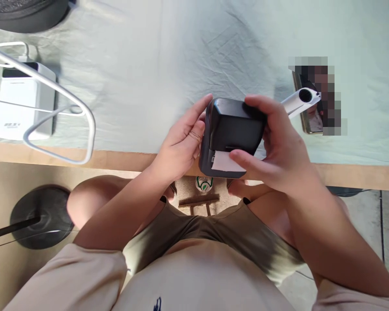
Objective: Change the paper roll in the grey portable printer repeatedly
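A pale cloth (pixel 188 52) covers the table (pixel 123 159), bearing a white power bank (pixel 22 103).

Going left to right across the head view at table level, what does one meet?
White power bank → white wire frame → left hand → black label printer held in both hands → right hand → white tube → phone lying on the pale cloth.

Small black label printer (pixel 231 129), rounded box, tilted above table edge; white label strip (pixel 223 162) protrudes from slot
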A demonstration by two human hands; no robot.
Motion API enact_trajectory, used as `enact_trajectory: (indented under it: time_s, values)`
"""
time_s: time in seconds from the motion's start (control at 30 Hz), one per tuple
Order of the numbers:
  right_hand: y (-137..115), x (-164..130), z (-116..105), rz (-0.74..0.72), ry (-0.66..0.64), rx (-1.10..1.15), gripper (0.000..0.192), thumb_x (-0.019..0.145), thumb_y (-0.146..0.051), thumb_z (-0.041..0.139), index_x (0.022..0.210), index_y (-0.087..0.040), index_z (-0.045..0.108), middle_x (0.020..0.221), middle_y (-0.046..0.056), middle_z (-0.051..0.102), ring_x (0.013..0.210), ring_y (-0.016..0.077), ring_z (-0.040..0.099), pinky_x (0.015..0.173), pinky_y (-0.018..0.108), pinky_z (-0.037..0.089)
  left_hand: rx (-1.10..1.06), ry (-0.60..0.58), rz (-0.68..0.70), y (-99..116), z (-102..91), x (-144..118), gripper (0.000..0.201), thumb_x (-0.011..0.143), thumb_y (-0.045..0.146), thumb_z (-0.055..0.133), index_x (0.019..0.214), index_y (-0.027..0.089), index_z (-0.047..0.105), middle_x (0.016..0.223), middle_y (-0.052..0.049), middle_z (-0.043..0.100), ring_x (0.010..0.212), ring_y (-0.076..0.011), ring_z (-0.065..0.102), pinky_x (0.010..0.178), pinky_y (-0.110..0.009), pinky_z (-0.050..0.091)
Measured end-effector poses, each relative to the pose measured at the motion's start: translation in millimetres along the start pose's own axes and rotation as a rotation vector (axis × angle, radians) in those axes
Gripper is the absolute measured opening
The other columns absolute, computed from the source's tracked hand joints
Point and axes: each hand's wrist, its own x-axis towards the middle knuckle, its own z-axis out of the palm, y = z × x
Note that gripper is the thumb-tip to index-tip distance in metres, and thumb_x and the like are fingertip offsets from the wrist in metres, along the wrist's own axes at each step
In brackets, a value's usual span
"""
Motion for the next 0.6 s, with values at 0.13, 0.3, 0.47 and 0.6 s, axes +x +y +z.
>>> enact_trajectory:
  time_s: [0.13,0.3,0.47,0.6]
  values:
    - [-2,-1,-6,0.036,-0.039,0.079,0.075,0.098,-0.046,0.074,0.167,-0.037,0.044,0.168,0.010,0.051,0.153,0.0306,0.060,0.133,0.058,0.053,0.011,-0.026,-0.036,8,3.0,-2,0.072,0.100,0.062,0.078,0.163,0.035,0.057,0.134,-0.005,0.077,0.107,-0.0238,0.079,0.083,-0.036,0.067]
    - [2,0,-8,0.062,0.024,0.124,0.069,0.097,-0.046,0.078,0.159,-0.035,0.050,0.160,0.010,0.058,0.143,0.0267,0.066,0.110,0.044,0.069,-0.010,-0.049,-0.015,7,3.8,1,0.074,0.098,0.060,0.081,0.163,0.034,0.058,0.148,-0.005,0.074,0.124,-0.0276,0.078,0.089,-0.036,0.070]
    - [3,4,2,0.175,0.077,0.228,0.065,0.095,-0.045,0.076,0.155,-0.033,0.053,0.157,0.009,0.060,0.135,0.0219,0.068,0.091,0.030,0.068,-0.025,-0.064,-0.021,3,4.0,5,0.074,0.098,0.057,0.079,0.165,0.035,0.056,0.151,-0.004,0.073,0.140,-0.0315,0.071,0.110,-0.041,0.069]
    - [8,6,13,0.282,0.031,0.369,0.078,0.087,-0.046,0.083,0.157,-0.029,0.052,0.136,0.009,0.071,0.096,0.0144,0.072,0.073,0.023,0.061,-0.012,-0.120,0.014,13,1.0,-3,0.085,0.096,0.050,0.079,0.173,0.035,0.048,0.144,-0.006,0.076,0.154,-0.0338,0.062,0.128,-0.048,0.059]
